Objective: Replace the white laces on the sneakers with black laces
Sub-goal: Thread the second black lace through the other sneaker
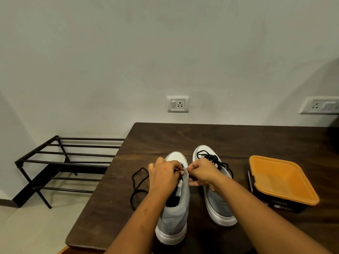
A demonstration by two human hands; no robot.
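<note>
Head view: a black lace trails loose across the table to the left hand, whose curled fingers pinch it over the near sneaker, while the right hand pinches that shoe's eyelet flap, beside the black-laced sneaker.

Dim, soft light — wide-angle edge warping

This is looking like a room in a home. A black metal shoe rack is standing beside a dark wooden table, and switched wall sockets are sitting in the plain painted wall.
</note>
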